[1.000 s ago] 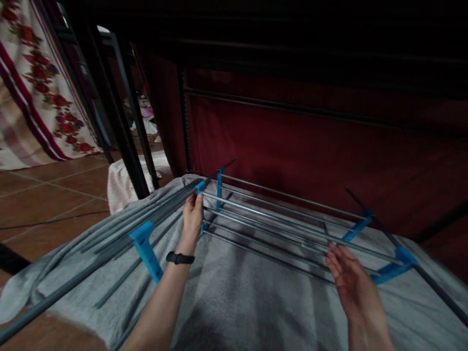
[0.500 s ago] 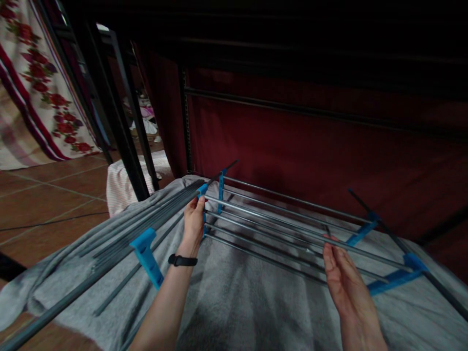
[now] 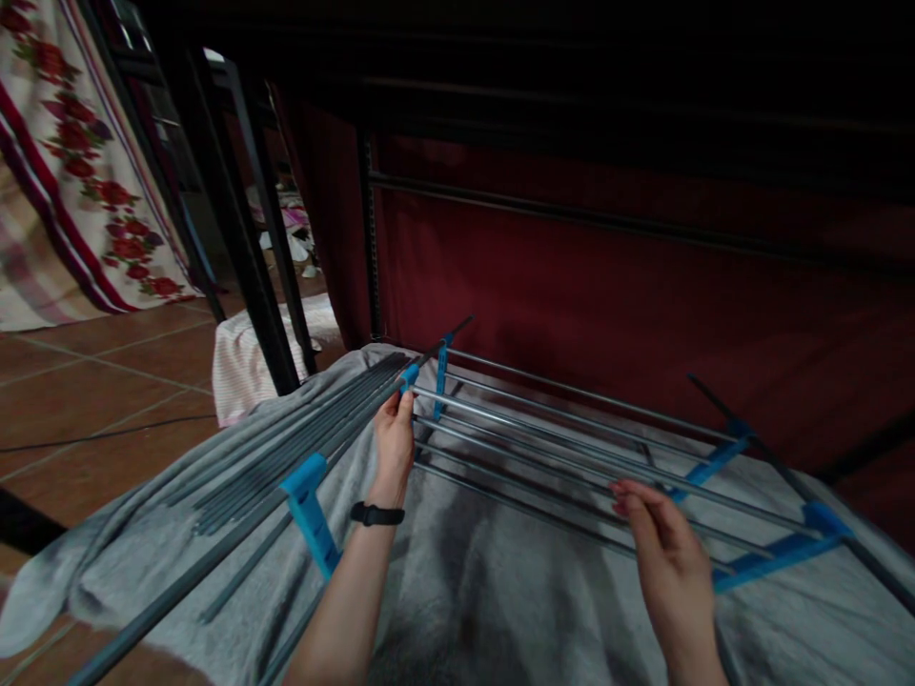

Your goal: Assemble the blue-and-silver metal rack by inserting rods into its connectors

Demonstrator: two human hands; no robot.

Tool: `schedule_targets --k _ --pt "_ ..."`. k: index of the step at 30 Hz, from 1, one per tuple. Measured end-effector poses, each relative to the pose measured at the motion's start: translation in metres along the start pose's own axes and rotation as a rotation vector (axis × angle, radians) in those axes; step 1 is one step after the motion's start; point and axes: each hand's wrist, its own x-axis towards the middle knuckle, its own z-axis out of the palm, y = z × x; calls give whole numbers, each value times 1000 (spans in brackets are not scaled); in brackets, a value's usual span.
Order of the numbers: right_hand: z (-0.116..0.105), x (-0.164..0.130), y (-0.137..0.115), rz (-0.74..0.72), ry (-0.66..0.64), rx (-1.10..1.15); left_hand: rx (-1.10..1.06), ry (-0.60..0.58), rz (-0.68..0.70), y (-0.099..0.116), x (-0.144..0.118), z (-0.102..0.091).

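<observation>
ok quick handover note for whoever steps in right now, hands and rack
Left hand: fingers closed on the blue plastic joint at the rack's left end.
Right hand: fingertips on a rail near the right side; grip unclear.
Grey metal drying rack with blue connectors: lying on the grey blanket, the left wing's rods bunched.
Done: centre rails spread flat.
Left: the wing is not laid flat.

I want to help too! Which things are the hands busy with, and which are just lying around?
Busy with:
left hand, gripping the rack's rail by a blue joint
right hand, fingers on a metal rod
drying rack
grey blanket under the rack

Just lying about:
flowered cloth
white cloth on the floor
black frame legs
red curtain
</observation>
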Motion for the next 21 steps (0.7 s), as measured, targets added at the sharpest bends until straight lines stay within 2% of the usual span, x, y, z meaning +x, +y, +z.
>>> schedule_targets --k 4,6,8,11,14,18,21 --pt "36 7 -26 -460 -54 -297 21 -19 35 2 -3 0" --pt "59 19 -37 -623 -115 -412 27 -23 37 3 -4 1" --pt "81 33 -45 -720 -182 -580 38 -12 19 2 -4 1" --pt "105 48 -51 -795 -306 -830 51 13 -8 1 -4 2" --pt "118 57 -52 -849 -406 -988 43 19 -23 1 -3 3" --pt "124 62 -52 -879 -471 -1043 -3 9 -38 3 -3 5" --pt "124 64 -54 -844 -510 -1054 -22 18 -53 2 -4 5"
